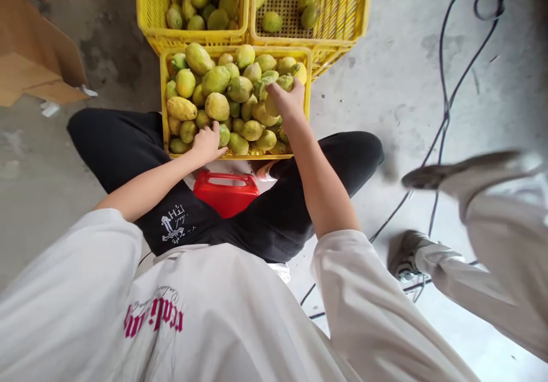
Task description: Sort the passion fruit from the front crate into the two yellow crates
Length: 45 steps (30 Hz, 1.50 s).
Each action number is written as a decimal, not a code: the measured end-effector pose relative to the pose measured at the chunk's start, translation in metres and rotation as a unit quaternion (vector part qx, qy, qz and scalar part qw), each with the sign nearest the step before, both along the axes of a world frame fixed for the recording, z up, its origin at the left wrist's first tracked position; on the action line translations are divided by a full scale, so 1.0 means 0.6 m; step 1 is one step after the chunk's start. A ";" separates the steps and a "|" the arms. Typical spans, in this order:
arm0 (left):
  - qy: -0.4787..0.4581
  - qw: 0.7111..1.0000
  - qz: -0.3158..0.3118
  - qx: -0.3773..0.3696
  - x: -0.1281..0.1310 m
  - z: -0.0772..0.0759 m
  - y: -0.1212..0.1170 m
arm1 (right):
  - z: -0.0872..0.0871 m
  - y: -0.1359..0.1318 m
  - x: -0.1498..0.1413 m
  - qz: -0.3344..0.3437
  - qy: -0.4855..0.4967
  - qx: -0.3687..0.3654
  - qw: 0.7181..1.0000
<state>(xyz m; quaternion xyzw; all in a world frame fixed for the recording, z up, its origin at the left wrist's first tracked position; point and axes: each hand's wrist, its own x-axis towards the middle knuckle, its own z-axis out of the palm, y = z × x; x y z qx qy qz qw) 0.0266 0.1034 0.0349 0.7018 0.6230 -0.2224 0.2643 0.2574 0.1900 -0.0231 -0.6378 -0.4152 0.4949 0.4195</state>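
A yellow plastic crate (164, 85) full of green-yellow lemons (217, 107) stands between my knees. My left hand (206, 143) rests on the fruit near the crate's front edge, thumb and index finger apart beside a greener lemon (224, 135). At the right side of the crate, my right hand (290, 101) reaches over the pile. Its thumb and fingers are on either side of a green lemon (285, 81), which appears gripped among the others. Part of the fruit under this hand is hidden.
Behind stand two more yellow crates, the left crate (192, 36) heaped with lemons, the right crate (363, 5) holding several. A red plastic container (226, 199) sits below the front crate. Cardboard (38, 45) lies left. Black cable (445, 111) and another person's legs (483, 199) are right.
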 end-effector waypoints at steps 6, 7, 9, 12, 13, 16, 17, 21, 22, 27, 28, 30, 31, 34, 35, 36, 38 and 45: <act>-0.054 0.997 0.061 0.010 -0.018 -0.020 0.009 | -0.005 -0.003 -0.008 -0.014 0.012 -0.011 1.000; -0.061 0.996 0.064 0.009 -0.023 -0.019 0.012 | -0.007 -0.003 -0.006 -0.014 0.012 -0.009 1.000; -0.081 0.995 0.066 0.008 -0.031 -0.014 0.018 | -0.010 -0.002 -0.003 -0.033 0.003 -0.005 0.999; -0.139 0.988 0.067 0.017 -0.041 0.002 0.023 | -0.005 -0.001 -0.003 -0.054 0.010 -0.004 0.999; -0.167 0.983 0.074 0.020 -0.045 0.009 0.024 | 0.001 -0.002 -0.005 -0.052 0.020 -0.003 0.998; -0.274 0.955 0.115 0.017 -0.055 0.032 0.027 | 0.027 -0.010 -0.018 -0.047 0.044 0.002 0.998; -0.317 0.939 0.133 0.013 -0.057 0.039 0.028 | 0.038 -0.015 -0.023 -0.045 0.049 0.002 0.998; -0.449 0.865 0.225 -0.014 -0.057 0.065 0.026 | 0.070 -0.034 -0.038 -0.027 0.061 0.007 0.998; -0.455 0.854 0.250 -0.022 -0.055 0.072 0.026 | 0.075 -0.038 -0.039 -0.019 0.062 0.011 0.998; -0.421 0.847 0.319 -0.051 -0.042 0.100 0.028 | 0.084 -0.047 -0.037 0.013 0.053 0.015 0.998; -0.415 0.850 0.322 -0.046 -0.038 0.103 0.029 | 0.086 -0.047 -0.038 0.010 0.062 0.013 0.998; -0.404 0.853 0.330 -0.031 -0.026 0.105 0.031 | 0.090 -0.049 -0.041 -0.003 0.099 0.005 0.995; -0.402 0.851 0.336 -0.026 -0.018 0.103 0.033 | 0.093 -0.049 -0.042 -0.010 0.120 0.002 0.993; -0.414 0.838 0.356 -0.025 0.002 0.095 0.036 | 0.104 -0.052 -0.046 -0.021 0.168 0.000 0.986; -0.415 0.837 0.356 -0.027 0.007 0.091 0.038 | 0.108 -0.054 -0.046 -0.022 0.181 -0.004 0.983; -0.412 0.839 0.355 -0.028 0.011 0.089 0.039 | 0.113 -0.055 -0.046 -0.025 0.193 -0.012 0.981; -0.401 0.845 0.351 -0.027 0.013 0.086 0.041 | 0.125 -0.060 -0.044 -0.022 0.212 -0.033 0.976; -0.450 0.789 0.412 -0.069 0.000 0.078 0.044 | 0.155 -0.081 -0.045 -0.040 0.225 -0.115 0.967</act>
